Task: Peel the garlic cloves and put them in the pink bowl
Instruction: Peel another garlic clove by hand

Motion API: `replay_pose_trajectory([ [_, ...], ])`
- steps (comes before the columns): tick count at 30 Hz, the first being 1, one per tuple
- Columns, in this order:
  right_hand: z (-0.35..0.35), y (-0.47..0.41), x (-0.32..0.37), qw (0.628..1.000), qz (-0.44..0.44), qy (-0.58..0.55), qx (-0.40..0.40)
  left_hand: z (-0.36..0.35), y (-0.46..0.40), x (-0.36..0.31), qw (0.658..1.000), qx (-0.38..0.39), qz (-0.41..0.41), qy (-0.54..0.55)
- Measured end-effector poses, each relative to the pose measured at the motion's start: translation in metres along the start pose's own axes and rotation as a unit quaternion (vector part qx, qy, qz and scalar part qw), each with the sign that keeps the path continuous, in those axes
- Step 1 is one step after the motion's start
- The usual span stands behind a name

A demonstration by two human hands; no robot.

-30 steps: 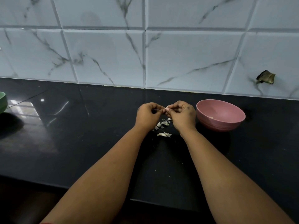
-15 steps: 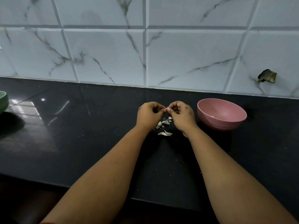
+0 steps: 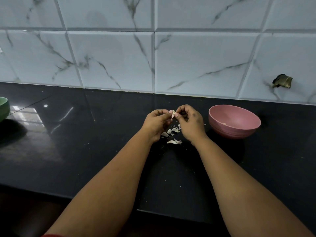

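So, both hands up over the counter [image 3: 85,151] — my left hand [image 3: 156,123] pinches a garlic clove [image 3: 173,113] at the fingertips, and the right hand [image 3: 191,123] pinches the same clove from the other side, a thin strip of skin dangling below it. Fingers curled tight on both. Peels [image 3: 173,135] lie scattered on the counter under the hands. Pink bowl [image 3: 234,130] sits just right of the right hand — a pale bit inside, can't tell what. Green bowl [image 3: 3,108] at far left edge.
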State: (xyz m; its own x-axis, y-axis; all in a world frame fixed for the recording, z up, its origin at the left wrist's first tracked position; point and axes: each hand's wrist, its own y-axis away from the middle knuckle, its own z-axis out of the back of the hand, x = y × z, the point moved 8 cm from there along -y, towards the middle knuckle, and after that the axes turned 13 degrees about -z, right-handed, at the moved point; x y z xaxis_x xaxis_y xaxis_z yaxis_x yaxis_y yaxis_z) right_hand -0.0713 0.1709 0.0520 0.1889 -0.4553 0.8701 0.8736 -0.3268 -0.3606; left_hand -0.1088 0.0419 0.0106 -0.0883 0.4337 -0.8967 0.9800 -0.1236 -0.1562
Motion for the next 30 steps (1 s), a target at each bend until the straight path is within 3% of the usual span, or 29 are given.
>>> replay_pose_trajectory([
  [7,0.000,-0.002,-0.005,1.000,-0.014,-0.023,-0.008,-0.015,0.001,-0.006,0.995,0.084,-0.023,0.046],
  [21,-0.003,-0.003,-0.013,0.970,-0.116,-0.216,-0.006,-0.004,-0.007,-0.015,0.994,0.009,-0.098,0.043],
  [30,-0.004,-0.001,-0.018,0.955,-0.162,-0.250,-0.014,-0.006,-0.006,-0.013,0.993,0.004,-0.115,0.018],
])
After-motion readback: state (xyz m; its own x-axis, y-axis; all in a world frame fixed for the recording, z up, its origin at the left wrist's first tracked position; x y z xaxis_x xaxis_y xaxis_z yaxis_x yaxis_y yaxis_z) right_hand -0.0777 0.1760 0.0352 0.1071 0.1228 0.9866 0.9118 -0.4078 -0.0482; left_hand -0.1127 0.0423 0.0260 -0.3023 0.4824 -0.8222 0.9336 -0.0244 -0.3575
